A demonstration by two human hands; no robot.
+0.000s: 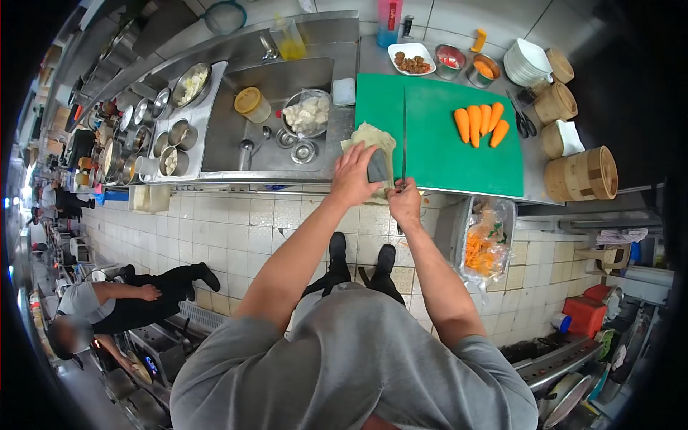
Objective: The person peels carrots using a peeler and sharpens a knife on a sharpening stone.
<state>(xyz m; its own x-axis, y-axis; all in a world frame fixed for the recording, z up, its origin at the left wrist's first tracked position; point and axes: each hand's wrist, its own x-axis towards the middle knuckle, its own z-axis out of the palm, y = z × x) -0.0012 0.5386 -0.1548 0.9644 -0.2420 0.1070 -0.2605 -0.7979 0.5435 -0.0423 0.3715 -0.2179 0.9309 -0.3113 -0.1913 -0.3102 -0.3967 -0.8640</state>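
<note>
My left hand is closed round a dark grey sharpening stone at the front edge of the counter. Beneath them a crumpled beige cloth lies partly over the left side of a green cutting board. In my right hand is the handle of a knife. Its long, thin blade points away from me over the board, just right of the stone and apart from it. Several peeled carrots lie on the board's right half.
Left of the board is a sink with a bowl of white pieces. Behind the board stand a white dish and small metal bowls. Scissors and bamboo steamers sit right. A bin of peelings stands below. Another person works behind, left.
</note>
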